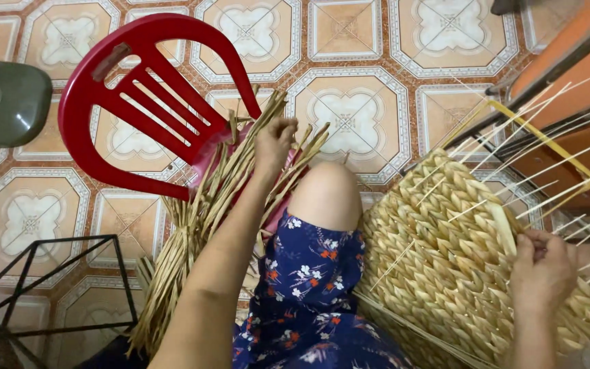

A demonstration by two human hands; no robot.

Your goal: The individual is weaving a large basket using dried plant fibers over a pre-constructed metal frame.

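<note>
My left hand (274,141) reaches out over my knee and closes its fingers on dried straw strands in a bundle (199,212) that lies across the seat of a red plastic chair (138,102). My right hand (542,268) grips the upper edge of a half-woven straw basket (445,266) resting against my right leg. Thin pale ribs (548,171) stick up and outward from the weave. A flat pale strip (503,225) runs up from under my right fingers.
Patterned floor tiles (349,116) lie ahead. A grey-green plastic stool (5,99) stands at far left. A black wire frame (49,287) is at lower left. Orange furniture with dark metal rails (568,75) fills the upper right.
</note>
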